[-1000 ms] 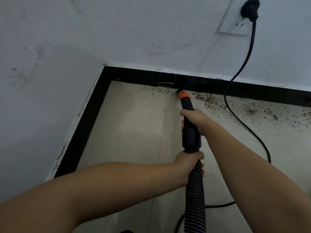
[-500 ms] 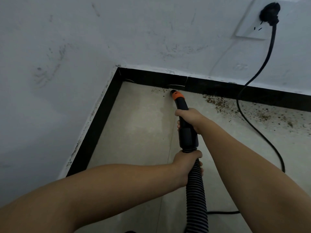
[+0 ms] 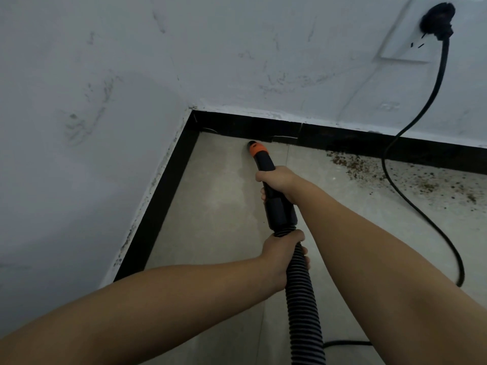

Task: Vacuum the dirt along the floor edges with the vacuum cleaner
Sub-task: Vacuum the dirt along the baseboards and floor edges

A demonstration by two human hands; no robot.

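Observation:
The vacuum's black nozzle [image 3: 276, 206] has an orange collar at its tip, which rests on the floor tile just in front of the black skirting [image 3: 237, 127], close to the room corner. My right hand [image 3: 279, 183] grips the nozzle's upper part. My left hand [image 3: 282, 251] is closed around the ribbed black hose [image 3: 303, 312] just below the nozzle. Brown dirt [image 3: 355, 164] lies scattered along the skirting to the right of the tip. The vacuum's body is out of view.
A black power cord [image 3: 411, 206] runs from a plug in the wall socket [image 3: 405, 46] down across the dirty floor and loops behind my right arm. White walls meet at the corner, with black skirting [image 3: 155, 214] also along the left wall.
The nozzle tip has slid left along the back skirting towards the corner. The strip of dirt just left and right of the tile joint is gone. Both hands kept their grips.

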